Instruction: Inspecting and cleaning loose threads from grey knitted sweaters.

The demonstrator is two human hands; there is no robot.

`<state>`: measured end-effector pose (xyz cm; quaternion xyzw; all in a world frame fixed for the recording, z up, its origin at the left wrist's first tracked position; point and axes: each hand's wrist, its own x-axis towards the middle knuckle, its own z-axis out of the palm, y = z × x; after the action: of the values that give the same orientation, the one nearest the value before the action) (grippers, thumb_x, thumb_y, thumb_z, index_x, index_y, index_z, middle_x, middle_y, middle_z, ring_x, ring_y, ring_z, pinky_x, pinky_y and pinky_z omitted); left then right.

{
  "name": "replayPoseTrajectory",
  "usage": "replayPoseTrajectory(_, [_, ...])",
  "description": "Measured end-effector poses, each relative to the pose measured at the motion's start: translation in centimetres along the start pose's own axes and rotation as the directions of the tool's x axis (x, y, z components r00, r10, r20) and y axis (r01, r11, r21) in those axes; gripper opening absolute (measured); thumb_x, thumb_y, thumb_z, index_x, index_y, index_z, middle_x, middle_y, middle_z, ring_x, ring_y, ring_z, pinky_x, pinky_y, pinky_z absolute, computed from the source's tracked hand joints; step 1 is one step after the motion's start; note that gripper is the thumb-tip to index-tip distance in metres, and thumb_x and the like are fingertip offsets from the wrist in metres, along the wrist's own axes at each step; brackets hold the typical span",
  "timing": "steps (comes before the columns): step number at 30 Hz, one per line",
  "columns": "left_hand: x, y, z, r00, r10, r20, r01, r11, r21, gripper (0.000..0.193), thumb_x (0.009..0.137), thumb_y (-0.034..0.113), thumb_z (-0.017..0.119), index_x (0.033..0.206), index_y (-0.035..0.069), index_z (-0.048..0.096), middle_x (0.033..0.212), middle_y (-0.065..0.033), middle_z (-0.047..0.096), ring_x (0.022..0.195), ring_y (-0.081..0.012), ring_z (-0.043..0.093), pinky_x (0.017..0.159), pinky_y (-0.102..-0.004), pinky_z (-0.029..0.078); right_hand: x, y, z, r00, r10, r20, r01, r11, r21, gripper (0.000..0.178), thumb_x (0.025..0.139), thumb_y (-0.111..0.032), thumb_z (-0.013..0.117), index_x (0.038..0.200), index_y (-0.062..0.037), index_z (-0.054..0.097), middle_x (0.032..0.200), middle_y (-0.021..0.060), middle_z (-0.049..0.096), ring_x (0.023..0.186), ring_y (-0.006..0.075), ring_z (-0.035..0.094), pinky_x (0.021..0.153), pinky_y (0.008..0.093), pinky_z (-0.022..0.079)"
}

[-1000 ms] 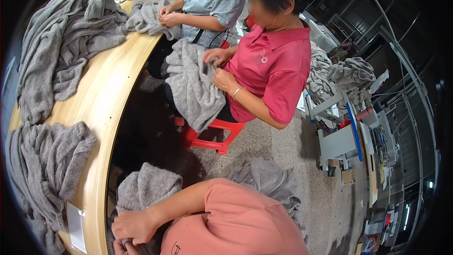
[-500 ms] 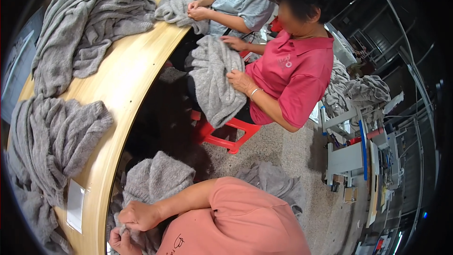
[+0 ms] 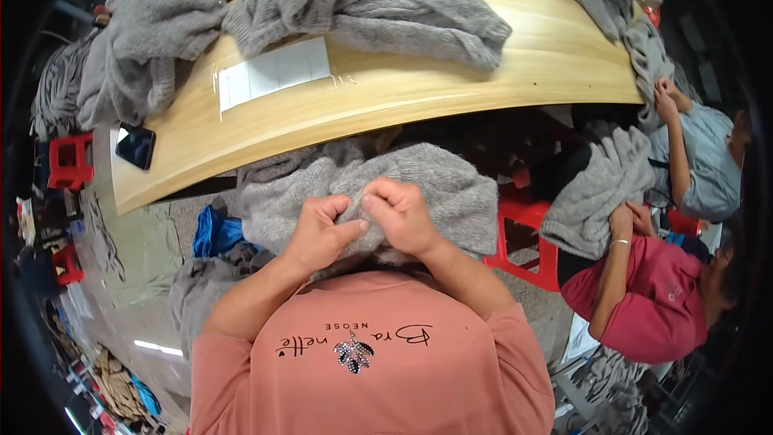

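A grey knitted garment [image 3: 447, 193] lies bunched across my lap, just below the table's near edge. My left hand [image 3: 328, 231] pinches its knit between thumb and bent fingers. Close beside it on the right, my right hand [image 3: 399, 216] is closed on the same fabric, thumb pressed down. The two hands almost touch, and the bit of knit between them is mostly hidden by the fingers.
A pale wooden table [image 3: 403, 101] carries grey knitwear [image 3: 386, 8], a white paper sheet [image 3: 274, 72] and a dark phone [image 3: 135, 147]. At right, a co-worker in a red shirt [image 3: 652, 298] handles a grey knit [image 3: 604, 193], near a red stool [image 3: 523, 234]. Another co-worker [image 3: 700, 165] sits beyond.
The view has swung from the co-workers on the right round to the table and my lap. Both hands still grip the grey garment, now seen at the middle of the picture.
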<state>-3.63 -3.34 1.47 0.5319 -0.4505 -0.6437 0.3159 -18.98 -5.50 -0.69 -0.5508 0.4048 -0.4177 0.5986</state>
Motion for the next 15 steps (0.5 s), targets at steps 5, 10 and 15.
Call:
replayPoseTrajectory(5, [0.2,0.5,-1.0,0.999,-0.005,-0.049,-0.002,0.989,-0.149,0.003,0.072,0.002,0.063,0.073,0.0,0.061,0.062,0.0047,0.053,0.054,-0.0007,0.04,0.046,-0.0175,0.029,0.7,0.4,-0.8,0.97,0.234,0.065,-0.243,0.916,0.32,0.011,0.082,-0.005,0.053,0.075,0.001,0.058,0.064,-0.0049,0.05,0.058,0.0012,0.04,0.052,0.0165,0.032])
replayPoseTrajectory(10, [0.2,0.1,-1.1,0.997,-0.016,-0.077,-0.004,0.97,-0.245,0.002,0.072,0.002,0.062,0.073,0.0,0.061,0.061,0.0047,0.053,0.055,-0.001,0.04,0.047,-0.0173,0.03,0.3,-0.1,-0.8,0.97,0.161,0.183,-0.183,0.976,0.116,0.006,0.079,-0.002,0.055,0.075,0.001,0.058,0.061,-0.0029,0.05,0.054,0.0025,0.042,0.046,0.0193,0.033])
replayPoseTrajectory(15, [0.3,-0.2,-1.0,0.999,0.051,0.013,-0.052,0.996,0.069,0.003,0.075,0.003,0.06,0.073,0.001,0.061,0.062,0.0055,0.053,0.057,0.0,0.041,0.047,-0.0172,0.031,0.5,-0.2,0.5,0.988,-0.144,0.06,0.153,0.967,-0.205,0.006,0.075,-0.004,0.056,0.07,-0.0002,0.054,0.059,0.0092,0.05,0.049,0.0161,0.046,0.046,0.0281,0.037])
